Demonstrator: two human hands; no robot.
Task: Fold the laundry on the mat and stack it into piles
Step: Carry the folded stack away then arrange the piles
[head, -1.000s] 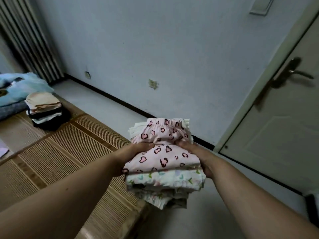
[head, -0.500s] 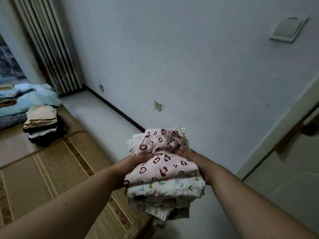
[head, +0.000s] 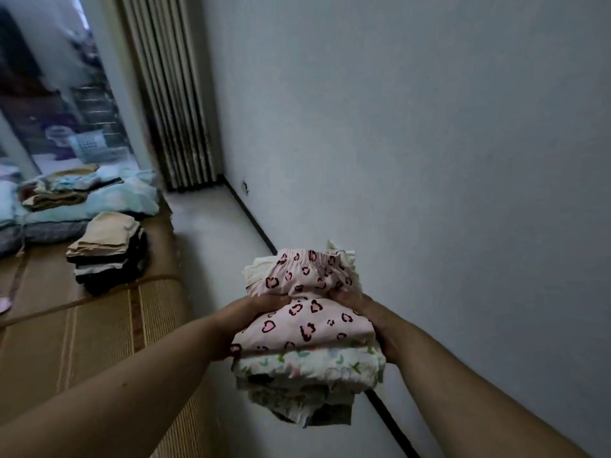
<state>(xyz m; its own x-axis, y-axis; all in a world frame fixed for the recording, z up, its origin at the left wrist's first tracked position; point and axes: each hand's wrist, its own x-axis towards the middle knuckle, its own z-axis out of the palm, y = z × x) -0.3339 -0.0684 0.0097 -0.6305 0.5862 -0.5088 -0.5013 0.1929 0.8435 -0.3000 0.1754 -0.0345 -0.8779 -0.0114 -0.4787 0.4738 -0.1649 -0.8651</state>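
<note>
Carrying one folded stack beside the mat

Head view: you hold a stack of folded clothes [head: 309, 363] in the air, off the mat's [head: 82, 342] right edge, over the floor [head: 211, 233] beside the wall [head: 429, 160]. Your left hand [head: 246, 320] and right hand [head: 375, 320] grip it from opposite sides, thumbs pressed into the pink heart-print top piece [head: 314, 325]. Lower layers sag loose underneath, so it looks wise to hold it level, squeeze evenly, and lower it flat onto the mat before letting go. Counted: two hands, one held stack, one beige-topped pile [head: 109, 249] near the mat's far edge, and one looser heap [head: 56, 196] on the blue bedding [head: 109, 201] beyond. Pieces per stack cannot be counted.
</note>
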